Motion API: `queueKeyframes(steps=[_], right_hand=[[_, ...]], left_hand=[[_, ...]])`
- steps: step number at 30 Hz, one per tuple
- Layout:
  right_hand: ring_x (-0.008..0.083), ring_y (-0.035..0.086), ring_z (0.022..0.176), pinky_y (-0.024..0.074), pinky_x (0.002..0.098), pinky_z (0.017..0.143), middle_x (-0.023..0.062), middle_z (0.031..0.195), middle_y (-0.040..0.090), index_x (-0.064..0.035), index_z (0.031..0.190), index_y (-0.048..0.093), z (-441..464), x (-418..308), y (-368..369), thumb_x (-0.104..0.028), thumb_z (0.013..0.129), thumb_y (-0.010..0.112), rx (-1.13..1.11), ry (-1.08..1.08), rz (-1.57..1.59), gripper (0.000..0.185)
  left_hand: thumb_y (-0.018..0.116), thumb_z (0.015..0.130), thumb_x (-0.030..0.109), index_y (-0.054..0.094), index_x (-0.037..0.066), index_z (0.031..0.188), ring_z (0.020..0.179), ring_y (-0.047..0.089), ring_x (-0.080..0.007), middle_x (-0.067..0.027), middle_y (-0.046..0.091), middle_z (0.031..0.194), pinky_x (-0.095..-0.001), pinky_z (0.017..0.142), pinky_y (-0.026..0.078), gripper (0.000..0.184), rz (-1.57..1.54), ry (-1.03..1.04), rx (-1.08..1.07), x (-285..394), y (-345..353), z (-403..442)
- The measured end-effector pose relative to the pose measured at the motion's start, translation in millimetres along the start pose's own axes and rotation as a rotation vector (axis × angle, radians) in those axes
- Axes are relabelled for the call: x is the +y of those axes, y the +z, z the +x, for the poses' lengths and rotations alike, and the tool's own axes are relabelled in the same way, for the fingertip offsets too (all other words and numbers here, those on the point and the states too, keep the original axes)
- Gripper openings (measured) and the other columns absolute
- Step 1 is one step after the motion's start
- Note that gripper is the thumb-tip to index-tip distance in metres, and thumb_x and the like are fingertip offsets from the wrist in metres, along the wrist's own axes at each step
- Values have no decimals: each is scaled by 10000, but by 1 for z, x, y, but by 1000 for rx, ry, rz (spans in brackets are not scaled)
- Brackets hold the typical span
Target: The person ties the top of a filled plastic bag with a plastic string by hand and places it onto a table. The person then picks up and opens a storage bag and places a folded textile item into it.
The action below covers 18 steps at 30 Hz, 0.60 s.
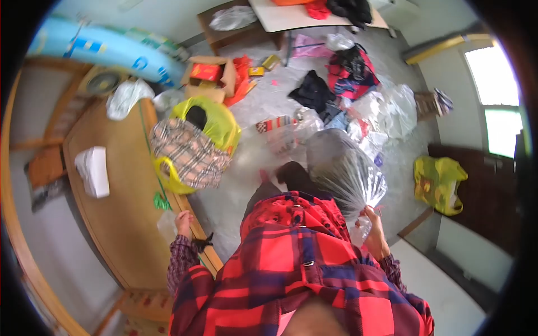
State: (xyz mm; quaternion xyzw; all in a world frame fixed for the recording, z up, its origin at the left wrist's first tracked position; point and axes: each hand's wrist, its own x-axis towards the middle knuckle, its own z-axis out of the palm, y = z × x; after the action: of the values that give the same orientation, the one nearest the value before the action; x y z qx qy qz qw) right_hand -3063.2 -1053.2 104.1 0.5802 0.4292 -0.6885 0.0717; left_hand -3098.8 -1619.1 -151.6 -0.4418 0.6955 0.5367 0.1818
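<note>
The right hand (371, 227) clamps its fingers on the clear bag's gathered neck (363, 206); the left hand (184, 223) is beside the wooden board (120, 185), its finger closure impossible to tell.

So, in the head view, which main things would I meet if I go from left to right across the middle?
White packet, checked cloth, filled see-through bag with its neck in the right hand, yellow-green bag.
</note>
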Motion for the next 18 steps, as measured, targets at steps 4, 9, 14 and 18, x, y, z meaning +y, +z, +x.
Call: queueKeyframes(steps=[4,9,14,18], right_hand=[[137,487,545,394,266,486,20,657,478,-91,794,482,24,-15,25,-306,783,523,-51,-21,12,219],[140,494,543,401,276,479,26,624,485,-96,784,495,57,-25,27,-313,783,517,-46,-24,81,218],[150,493,514,400,289,437,29,612,485,-99,766,497,66,-31,33,-308,773,522,16,82,178,210],[157,494,507,401,287,450,36,601,485,-89,765,496,62,-42,44,-306,765,529,44,102,201,220]], left_hand=[[519,818,127,548,47,956,619,552,-110,-60,592,739,-222,532,445,163,-30,120,-86,85,29,17],[489,833,148,550,51,959,645,558,-111,-49,594,764,-236,573,462,171,114,80,-232,112,73,9],[497,820,168,558,40,955,637,560,-120,-49,594,751,-234,590,456,196,166,-29,-394,120,112,0],[495,817,158,560,29,958,634,559,-123,-51,593,751,-229,593,450,202,241,-33,-425,155,145,-8]])
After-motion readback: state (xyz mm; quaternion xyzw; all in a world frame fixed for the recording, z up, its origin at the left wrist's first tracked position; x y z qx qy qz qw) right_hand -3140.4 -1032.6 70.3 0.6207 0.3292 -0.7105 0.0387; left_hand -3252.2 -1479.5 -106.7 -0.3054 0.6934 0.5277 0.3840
